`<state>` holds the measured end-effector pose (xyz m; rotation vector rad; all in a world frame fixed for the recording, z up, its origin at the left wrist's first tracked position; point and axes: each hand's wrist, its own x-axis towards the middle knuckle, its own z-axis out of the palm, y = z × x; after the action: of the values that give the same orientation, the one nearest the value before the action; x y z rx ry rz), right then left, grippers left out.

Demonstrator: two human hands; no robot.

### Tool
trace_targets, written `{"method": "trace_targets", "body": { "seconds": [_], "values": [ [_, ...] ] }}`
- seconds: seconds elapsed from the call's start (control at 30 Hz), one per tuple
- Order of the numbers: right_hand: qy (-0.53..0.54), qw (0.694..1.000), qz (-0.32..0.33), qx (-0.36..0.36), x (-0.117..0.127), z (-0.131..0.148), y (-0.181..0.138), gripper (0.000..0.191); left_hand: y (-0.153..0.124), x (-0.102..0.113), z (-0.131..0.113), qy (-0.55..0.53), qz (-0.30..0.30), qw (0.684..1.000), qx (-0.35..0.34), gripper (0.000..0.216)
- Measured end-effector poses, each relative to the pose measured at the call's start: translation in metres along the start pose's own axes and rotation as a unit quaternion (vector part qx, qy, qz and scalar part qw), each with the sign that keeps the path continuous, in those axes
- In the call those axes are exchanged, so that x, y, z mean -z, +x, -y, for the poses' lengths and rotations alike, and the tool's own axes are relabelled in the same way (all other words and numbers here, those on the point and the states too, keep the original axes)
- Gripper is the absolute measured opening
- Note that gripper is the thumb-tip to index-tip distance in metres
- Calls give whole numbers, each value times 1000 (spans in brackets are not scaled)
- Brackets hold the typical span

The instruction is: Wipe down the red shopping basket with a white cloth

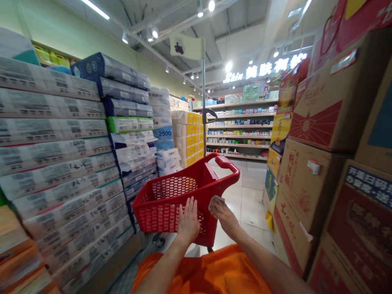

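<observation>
A red plastic shopping cart (177,200) with perforated sides stands in front of me, its handle (229,163) toward the right. Against the cart's near side rests my left hand (188,220), fingers stretched out and holding nothing. My right hand (221,211) is closed on a crumpled greyish cloth (216,203), which lies against the red side panel below the handle. From the cart rises a grey pole (203,98) with a pale flag (187,47) at its top.
Tall stacks of wrapped paper packs (61,163) line the left. Cardboard boxes (306,183) are piled high on the right. Stocked shelves (241,126) stand at the back, beyond the pale tiled floor (249,204). A cart wheel (158,240) shows at lower left.
</observation>
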<state>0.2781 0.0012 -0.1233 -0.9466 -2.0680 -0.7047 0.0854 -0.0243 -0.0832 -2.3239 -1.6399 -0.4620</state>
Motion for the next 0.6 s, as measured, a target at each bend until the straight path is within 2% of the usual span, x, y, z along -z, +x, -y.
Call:
{"method": "trace_targets", "body": {
  "seconds": [0.1, 0.23, 0.3, 0.5, 0.6],
  "values": [
    [-4, 1000, 7, 28, -4, 9, -6, 33, -1, -1, 6, 4, -3, 1000, 6, 65],
    [-39, 998, -39, -36, 19, -6, 34, 38, -4, 2, 11, 14, 7, 1000, 24, 67],
    [-50, 996, -50, -57, 22, -11, 45, 39, -5, 4, 11, 15, 13, 999, 27, 67],
    [-23, 999, 25, 32, -5, 9, 2, 32, -5, 2, 12, 22, -1, 1000, 20, 64],
    [-20, 1000, 1, 13, 0, 13, 13, 33, -5, -1, 15, 22, -2, 999, 26, 64]
  ]
}}
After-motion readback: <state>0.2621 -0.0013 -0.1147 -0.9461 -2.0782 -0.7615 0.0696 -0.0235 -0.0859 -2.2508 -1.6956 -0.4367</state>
